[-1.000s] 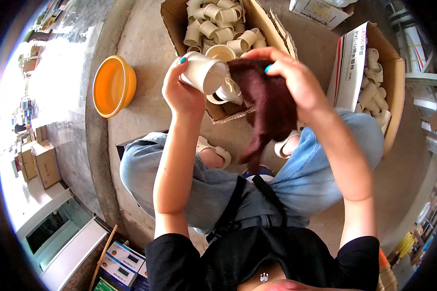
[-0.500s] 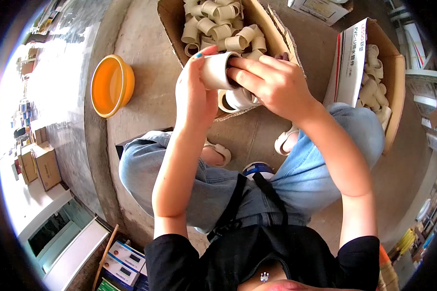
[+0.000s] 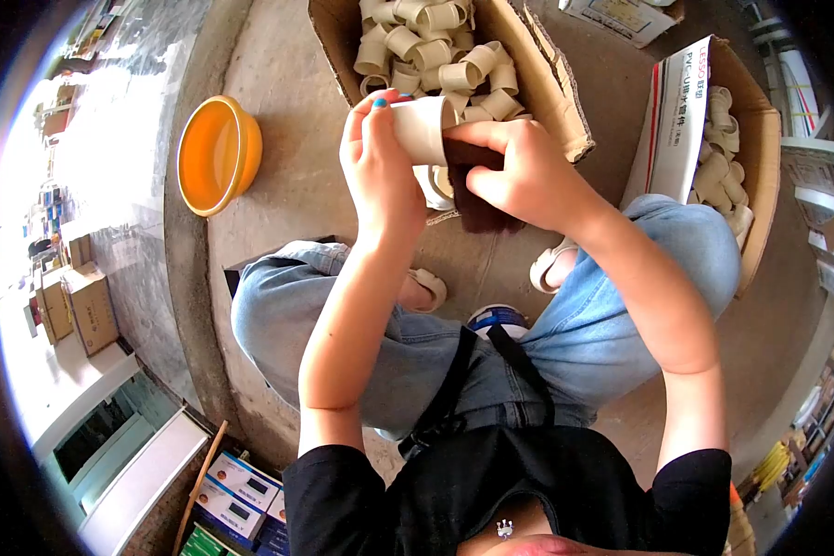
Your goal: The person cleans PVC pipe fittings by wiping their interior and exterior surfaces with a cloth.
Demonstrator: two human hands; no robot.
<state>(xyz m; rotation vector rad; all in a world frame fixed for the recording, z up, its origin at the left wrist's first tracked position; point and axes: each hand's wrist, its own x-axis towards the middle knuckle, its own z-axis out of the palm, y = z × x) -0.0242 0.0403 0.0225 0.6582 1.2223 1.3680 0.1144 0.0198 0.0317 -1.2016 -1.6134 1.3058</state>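
My left hand [image 3: 380, 167] is wrapped round a white pipe fitting [image 3: 421, 132], its open end facing right. At that end, my right hand [image 3: 519, 171] pinches a dark maroon cloth [image 3: 477, 190], which hangs below the fingers and touches the fitting's rim. Both hands are over the near edge of a cardboard box [image 3: 561, 107] full of cream pipe fittings [image 3: 433, 54]. Another white fitting [image 3: 434, 185] shows just below the held one, partly hidden by my left hand and the cloth.
An orange basin [image 3: 219, 156] stands on the floor at the left. At the right is a second cardboard box [image 3: 762, 176] of fittings with a white printed flap. A blue-and-white round object [image 3: 498, 318] lies between my feet. Stacked cartons [image 3: 236, 500] are at the lower left.
The cloth hung loose from my right hand, then was mostly hidden as those fingers reached into the fitting's opening. Now the fingers are at the rim and the cloth shows below them.
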